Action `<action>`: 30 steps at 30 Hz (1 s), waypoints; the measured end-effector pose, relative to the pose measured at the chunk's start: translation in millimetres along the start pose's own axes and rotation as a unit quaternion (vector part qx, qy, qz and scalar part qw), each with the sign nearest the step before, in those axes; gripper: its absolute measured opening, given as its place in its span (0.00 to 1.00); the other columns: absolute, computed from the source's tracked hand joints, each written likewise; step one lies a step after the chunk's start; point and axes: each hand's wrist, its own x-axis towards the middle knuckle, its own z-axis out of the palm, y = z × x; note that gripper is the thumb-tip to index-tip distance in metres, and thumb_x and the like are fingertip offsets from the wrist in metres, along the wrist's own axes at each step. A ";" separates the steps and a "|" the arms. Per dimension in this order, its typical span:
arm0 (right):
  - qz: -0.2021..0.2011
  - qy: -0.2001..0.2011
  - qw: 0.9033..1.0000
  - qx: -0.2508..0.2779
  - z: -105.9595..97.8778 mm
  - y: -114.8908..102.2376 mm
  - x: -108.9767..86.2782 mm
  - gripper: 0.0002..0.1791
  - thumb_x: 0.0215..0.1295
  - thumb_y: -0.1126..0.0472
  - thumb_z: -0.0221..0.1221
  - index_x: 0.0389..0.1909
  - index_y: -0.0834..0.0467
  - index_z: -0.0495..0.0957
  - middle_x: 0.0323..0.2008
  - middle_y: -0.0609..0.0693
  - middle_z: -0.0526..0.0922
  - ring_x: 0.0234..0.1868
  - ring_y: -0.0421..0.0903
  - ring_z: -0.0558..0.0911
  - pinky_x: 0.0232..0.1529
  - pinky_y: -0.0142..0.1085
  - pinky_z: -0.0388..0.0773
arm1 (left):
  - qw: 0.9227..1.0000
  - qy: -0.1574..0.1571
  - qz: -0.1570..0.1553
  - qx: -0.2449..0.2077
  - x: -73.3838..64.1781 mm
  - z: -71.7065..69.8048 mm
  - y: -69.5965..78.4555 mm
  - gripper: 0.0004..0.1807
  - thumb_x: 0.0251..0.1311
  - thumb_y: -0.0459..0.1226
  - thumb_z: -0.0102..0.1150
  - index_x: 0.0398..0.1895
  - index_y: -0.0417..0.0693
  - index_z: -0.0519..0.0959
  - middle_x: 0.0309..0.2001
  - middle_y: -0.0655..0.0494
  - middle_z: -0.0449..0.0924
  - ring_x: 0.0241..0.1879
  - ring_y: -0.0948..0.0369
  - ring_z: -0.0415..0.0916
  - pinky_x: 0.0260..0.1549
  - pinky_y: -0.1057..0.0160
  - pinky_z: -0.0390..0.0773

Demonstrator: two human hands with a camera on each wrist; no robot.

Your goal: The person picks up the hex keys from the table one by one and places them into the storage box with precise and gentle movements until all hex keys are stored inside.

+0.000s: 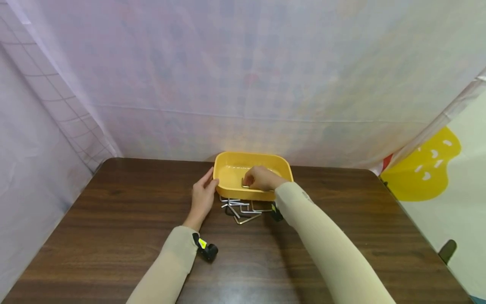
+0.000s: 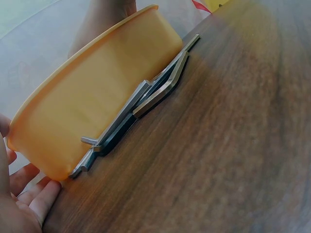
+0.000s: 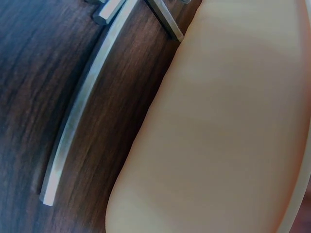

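Note:
A yellow plastic bin (image 1: 253, 194) stands at the table's far edge. My right hand (image 1: 260, 178) reaches down inside it, fingers curled around an L-shaped hex key (image 1: 243, 184) near the bin floor. Part of that key is hidden by the hand. My left hand (image 1: 203, 195) touches the bin's left end, thumb by the near corner and fingers fairly straight along the outside; the left wrist view shows its fingertips (image 2: 46, 196) low against the wall. Several loose hex keys (image 1: 243, 209), silver, brassy and dark, lie in a jumble just before the bin.
The brown wooden table (image 1: 114, 236) runs on both sides of the bin. A pale curtain (image 1: 250, 84) hangs right behind it. To the right, off the table, is a yellow shape with white marks (image 1: 425, 169). In the right wrist view the bin wall (image 3: 209, 126) fills much of the frame.

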 end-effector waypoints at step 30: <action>-0.109 0.186 0.976 -0.042 -12.3 -19.9 -86.5 0.13 0.61 0.67 0.66 0.47 0.60 0.85 0.44 0.54 0.88 0.42 0.49 0.83 0.46 0.44 0.83 | 0.999 0.005 -0.002 0.041 0.7 -2.0 2.5 0.27 0.66 0.39 0.56 0.69 0.54 0.75 0.66 0.50 0.78 0.54 0.59 0.78 0.40 0.80 0.76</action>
